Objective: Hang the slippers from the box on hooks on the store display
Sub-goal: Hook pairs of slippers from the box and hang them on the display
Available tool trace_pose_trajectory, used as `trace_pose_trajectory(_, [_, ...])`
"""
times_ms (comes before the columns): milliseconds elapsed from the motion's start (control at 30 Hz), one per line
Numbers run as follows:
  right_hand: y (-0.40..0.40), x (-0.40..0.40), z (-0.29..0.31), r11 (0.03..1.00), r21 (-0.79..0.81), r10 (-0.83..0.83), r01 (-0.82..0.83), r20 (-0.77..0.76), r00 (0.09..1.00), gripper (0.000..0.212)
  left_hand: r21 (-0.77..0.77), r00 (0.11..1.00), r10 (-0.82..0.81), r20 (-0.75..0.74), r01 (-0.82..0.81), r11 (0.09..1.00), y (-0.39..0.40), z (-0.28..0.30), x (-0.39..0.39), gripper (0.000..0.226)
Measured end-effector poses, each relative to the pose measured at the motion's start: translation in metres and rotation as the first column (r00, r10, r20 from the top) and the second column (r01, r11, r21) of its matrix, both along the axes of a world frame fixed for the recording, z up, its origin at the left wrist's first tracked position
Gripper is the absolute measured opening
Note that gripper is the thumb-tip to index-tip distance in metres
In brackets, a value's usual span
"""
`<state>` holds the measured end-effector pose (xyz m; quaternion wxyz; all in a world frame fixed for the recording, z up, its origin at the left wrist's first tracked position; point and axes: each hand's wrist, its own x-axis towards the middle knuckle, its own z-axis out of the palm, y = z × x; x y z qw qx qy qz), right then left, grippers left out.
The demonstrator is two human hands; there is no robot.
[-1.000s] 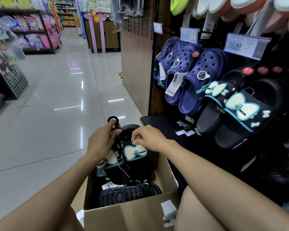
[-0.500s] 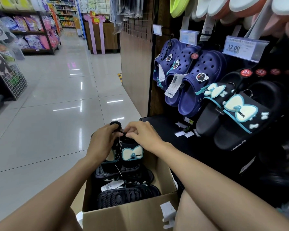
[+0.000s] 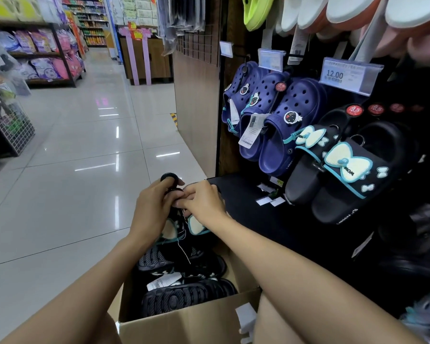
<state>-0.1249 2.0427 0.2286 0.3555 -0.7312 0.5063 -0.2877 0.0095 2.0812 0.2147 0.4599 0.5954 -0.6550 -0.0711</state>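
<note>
Two hands on one pair of black slippers (image 3: 181,228), held just above the cardboard box (image 3: 184,326), at about 6 o'clock in the head view.

Left hand (image 3: 150,209): fingers curled round the top of the pair, thumb up against the black hanger ring (image 3: 169,178). Right hand (image 3: 202,206): fingertips pinching at the same spot, just below the ring. The hands touch. What the right fingers pinch exactly, I cannot tell.

More slippers lie soles-up in the box at 6 o'clock, with a white tag (image 3: 163,281) between them.

Handling, my read: moulded foam slides, so light, a bit springy, not fragile. Surface looks matte, so not slippery. The pair is joined at the ring and will swing if carried by the ring alone. Best hold is ring with one hand, heel ends steadied with the other. Thin white string (image 3: 184,252) dangles off the pair and could snag on the box edge.

Target at 2–3 o'clock: matching black bow slippers (image 3: 345,170) already hang on the display, beside the navy clogs (image 3: 278,125) and under the price label (image 3: 345,75) reading 12.00. The hook itself is hidden behind the label, so the ring goes on partly blind.
</note>
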Motion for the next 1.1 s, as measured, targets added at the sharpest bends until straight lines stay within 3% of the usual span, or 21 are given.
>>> trace_pose_trajectory(67, [0.001,-0.001,0.001,0.999,-0.034,-0.038,0.037,-0.007,0.999,0.013,0.001,1.0,0.006,-0.016,-0.006,1.0,-0.002,0.001,-0.004,0.013])
trace_pose_trajectory(233, [-0.008,-0.016,0.001,0.984,-0.044,-0.173,0.173,0.017,0.985,0.016,-0.024,0.984,0.098,0.147,-0.095,0.995,-0.007,0.0,-0.011,0.022])
trace_pose_trajectory(467, [-0.012,-0.058,0.014,0.925,-0.106,-0.363,0.365,0.035,0.931,0.021,-0.03,0.986,-0.01,0.164,0.015,0.999,-0.012,0.0,-0.028,0.025])
trace_pose_trajectory(700, [-0.005,-0.115,0.03,0.832,-0.192,-0.525,0.521,0.035,0.85,0.028,0.02,0.948,-0.137,0.289,0.137,0.99,-0.017,0.021,-0.067,0.026])
trace_pose_trajectory(1100, [0.008,-0.19,0.07,0.706,-0.103,-0.682,0.701,0.17,0.712,0.025,0.017,0.844,-0.26,0.469,0.286,0.958,-0.019,0.067,-0.149,0.031])
